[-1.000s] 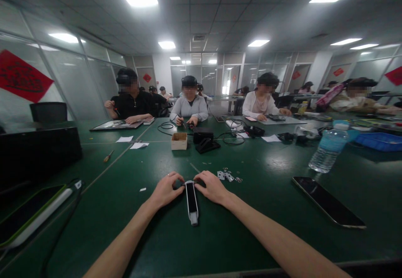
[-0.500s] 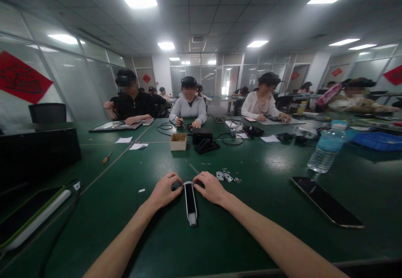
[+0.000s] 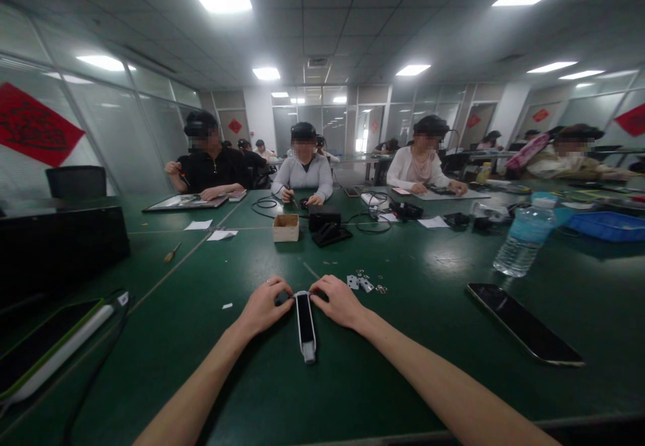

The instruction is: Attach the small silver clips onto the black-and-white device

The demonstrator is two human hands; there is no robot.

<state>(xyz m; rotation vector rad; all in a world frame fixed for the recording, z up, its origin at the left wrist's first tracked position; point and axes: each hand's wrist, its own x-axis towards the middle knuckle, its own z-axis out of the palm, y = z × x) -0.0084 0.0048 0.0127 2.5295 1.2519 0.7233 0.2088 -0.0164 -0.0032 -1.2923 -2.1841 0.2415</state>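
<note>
A slim white-edged device [image 3: 306,322] with a long black face and a grey near end lies lengthwise in front of me on the green table [image 3: 383,392]. My left hand [image 3: 267,303] is curled at its far left corner, thumb and fingers closed in a pinch. On the opposite corner, my right hand [image 3: 336,300] pinches in the same way. What exactly sits between the fingertips is too small to make out. Just beyond my right hand lie several small metal plates and rings [image 3: 363,282].
A phone [image 3: 524,325] and a water bottle [image 3: 527,238] are on the right. To the left lie a green-edged device with a cable [image 3: 55,338], a white scrap [image 3: 228,305] and a small brush-like tool [image 3: 172,252]. Ahead stands a small cardboard box [image 3: 286,228]; people sit across the table.
</note>
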